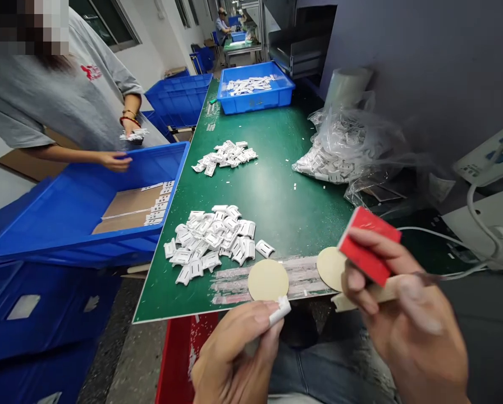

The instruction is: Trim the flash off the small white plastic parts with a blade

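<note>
My left hand (243, 348) pinches a small white plastic piece (279, 312) between thumb and forefinger, just off the table's front edge. In my right hand (411, 331) is a flat red rectangular block (371, 242) with a pale edge, tilted. A beige strip (343, 303) passes behind those fingers; I cannot tell whether they grip it too. Two round cream discs lie along the front edge: one disc (268, 280) just beyond my left hand, the other disc (330, 268) partly hidden by my right hand. A heap of white plastic pieces (211, 238) rests further left.
The green table (272, 199) also bears a smaller heap (228, 154), a clear bag of pieces (339, 146) and a blue tray (255, 101). At left, a person in a grey shirt (83, 112) holds white pieces over a blue bin (83, 241). A white cable (428, 231) runs right.
</note>
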`<state>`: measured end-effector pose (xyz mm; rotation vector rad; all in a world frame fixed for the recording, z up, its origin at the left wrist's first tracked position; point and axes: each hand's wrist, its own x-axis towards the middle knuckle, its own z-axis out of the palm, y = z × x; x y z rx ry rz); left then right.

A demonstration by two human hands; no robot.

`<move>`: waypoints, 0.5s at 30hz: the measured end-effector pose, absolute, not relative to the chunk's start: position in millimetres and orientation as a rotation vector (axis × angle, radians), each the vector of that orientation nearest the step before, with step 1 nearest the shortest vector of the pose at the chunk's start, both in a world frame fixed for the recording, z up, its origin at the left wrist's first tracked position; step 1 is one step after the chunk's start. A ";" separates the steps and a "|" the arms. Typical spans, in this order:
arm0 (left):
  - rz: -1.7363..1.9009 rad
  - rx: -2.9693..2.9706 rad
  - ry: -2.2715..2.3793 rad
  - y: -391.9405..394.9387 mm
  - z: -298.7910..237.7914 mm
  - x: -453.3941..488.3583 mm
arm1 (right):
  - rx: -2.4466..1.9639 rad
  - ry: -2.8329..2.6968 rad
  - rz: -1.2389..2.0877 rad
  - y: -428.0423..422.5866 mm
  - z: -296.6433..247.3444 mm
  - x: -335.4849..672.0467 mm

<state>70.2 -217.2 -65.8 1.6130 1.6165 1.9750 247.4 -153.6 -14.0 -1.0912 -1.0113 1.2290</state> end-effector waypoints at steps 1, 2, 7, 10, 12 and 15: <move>1.970 1.648 1.626 -216.6 -65.7 69.5 | -1.014 -0.960 1.172 -148.2 -15.8 250.1; 1.967 1.695 1.623 -215.9 -65.2 68.6 | -0.940 -0.901 1.129 -141.5 -20.0 251.4; 1.980 1.804 1.577 -210.6 -61.1 65.2 | -0.973 -0.822 1.154 -115.1 -50.6 239.5; 1.996 1.815 1.601 -207.5 -61.2 65.1 | -0.998 -0.879 1.181 -128.9 -52.4 234.1; 2.015 1.883 1.583 -205.9 -62.5 63.4 | -1.087 -1.054 1.174 -147.4 -48.0 235.6; 1.991 2.059 1.520 -204.9 -63.8 57.4 | -1.205 -1.569 1.127 -172.1 -40.8 238.1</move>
